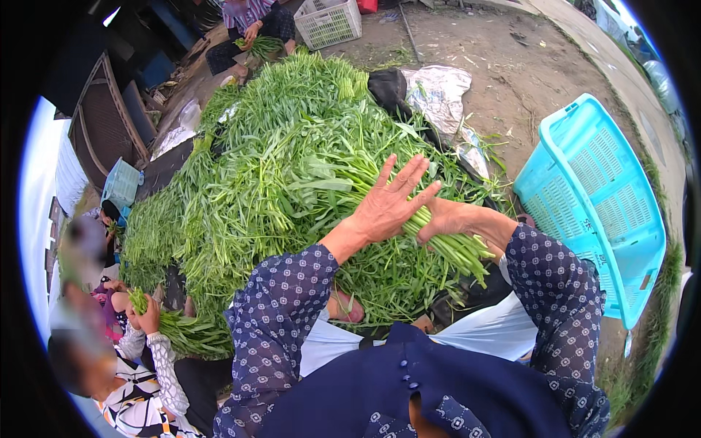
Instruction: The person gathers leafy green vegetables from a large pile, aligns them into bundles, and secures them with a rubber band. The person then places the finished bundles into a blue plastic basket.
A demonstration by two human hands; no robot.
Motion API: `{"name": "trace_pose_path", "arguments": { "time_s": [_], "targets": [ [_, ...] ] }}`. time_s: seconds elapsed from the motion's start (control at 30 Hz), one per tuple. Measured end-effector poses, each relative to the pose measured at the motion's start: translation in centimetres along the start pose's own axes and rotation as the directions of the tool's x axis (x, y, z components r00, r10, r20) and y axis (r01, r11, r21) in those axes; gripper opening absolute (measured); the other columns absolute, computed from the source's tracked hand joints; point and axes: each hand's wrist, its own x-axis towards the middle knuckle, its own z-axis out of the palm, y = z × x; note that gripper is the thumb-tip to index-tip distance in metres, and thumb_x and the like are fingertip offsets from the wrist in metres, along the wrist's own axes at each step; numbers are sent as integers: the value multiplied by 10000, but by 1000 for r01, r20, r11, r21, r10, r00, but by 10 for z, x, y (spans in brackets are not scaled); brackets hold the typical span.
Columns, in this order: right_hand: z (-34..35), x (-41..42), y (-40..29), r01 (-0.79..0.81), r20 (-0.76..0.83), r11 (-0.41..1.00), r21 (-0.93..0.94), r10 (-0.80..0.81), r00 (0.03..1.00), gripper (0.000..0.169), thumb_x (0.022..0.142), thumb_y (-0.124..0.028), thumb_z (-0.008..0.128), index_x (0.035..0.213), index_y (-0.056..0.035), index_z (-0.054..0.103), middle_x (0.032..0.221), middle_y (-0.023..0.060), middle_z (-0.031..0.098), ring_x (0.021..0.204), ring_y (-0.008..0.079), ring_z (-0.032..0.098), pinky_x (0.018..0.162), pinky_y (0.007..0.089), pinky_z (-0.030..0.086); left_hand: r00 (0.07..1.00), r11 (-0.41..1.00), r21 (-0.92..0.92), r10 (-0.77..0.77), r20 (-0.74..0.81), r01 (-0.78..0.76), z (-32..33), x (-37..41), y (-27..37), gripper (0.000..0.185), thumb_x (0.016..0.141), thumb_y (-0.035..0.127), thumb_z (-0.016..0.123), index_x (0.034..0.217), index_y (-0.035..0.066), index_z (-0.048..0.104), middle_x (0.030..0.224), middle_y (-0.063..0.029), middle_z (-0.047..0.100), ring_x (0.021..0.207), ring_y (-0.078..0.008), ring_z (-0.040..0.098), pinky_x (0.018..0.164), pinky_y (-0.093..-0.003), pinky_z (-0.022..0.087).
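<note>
A bundle of long-stemmed leafy greens [453, 247], which look like water spinach, lies across my hands. Its cut stem ends point toward the lower right, and the leaves run onto the pile. My right hand [459, 218] grips the stems, with its fingers mostly hidden beneath them. Across the top of the bundle, my left hand [386, 203] rests with its fingers spread and its back facing up. A large heap of the same greens [246, 191] spreads out in front of me over dark sheeting. Beside my knees, a pinkish shoe [349, 307] shows at the heap's near edge.
To my right stands a turquoise plastic basket [589, 159]. A white woven sack [438, 93] lies on the dirt beyond the heap. One co-worker [137, 383] sits at left holding greens; another [249, 19] sits at the far end near a white crate [329, 26].
</note>
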Motion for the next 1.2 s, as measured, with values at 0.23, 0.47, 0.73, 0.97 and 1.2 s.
{"name": "trace_pose_path", "arguments": {
  "time_s": [0.23,0.47,0.73,0.97,1.2],
  "targets": [
    [-29,-71,-60,52,-11,905,-421,-62,998,539,679,-240,770,1053,94,573,864,183,676,794,262,657,746,354,521,969,972,-198,75,-234,-123,-15,24,13,633,642,42,642,1244,-96,504,768,-110,581,689,-285,607,603,-404,480],
    [-38,-119,-108,49,-92,600,-798,-202,975,601,711,-394,798,1081,35,597,894,217,676,829,338,664,778,418,512,956,987,-144,-110,-271,73,-67,22,27,319,664,61,644,958,-15,545,728,-129,591,674,-305,635,588,-403,507],
    [1,-177,-102,429,-490,509,-746,-856,164,272,848,-225,734,868,8,597,819,113,611,797,188,577,735,296,450,716,651,-682,-646,-265,334,-140,-13,-20,314,738,116,722,997,-2,591,787,-129,675,663,-248,672,615,-368,527],
    [25,-70,-88,680,-321,705,202,-608,726,1169,636,-684,775,1419,75,355,1349,216,535,1222,274,550,1011,394,462,930,-128,-985,-333,154,118,-141,-16,8,243,756,30,747,965,-25,637,835,-70,670,675,-131,648,631,-272,551],
    [61,-36,-106,762,-442,585,277,-627,642,812,675,-380,883,1250,51,505,1126,190,657,1080,263,626,917,383,516,954,-567,-818,-179,239,99,-80,-40,15,634,737,34,804,1290,24,494,1125,-127,626,891,-196,674,780,-341,589]
  ]
}}
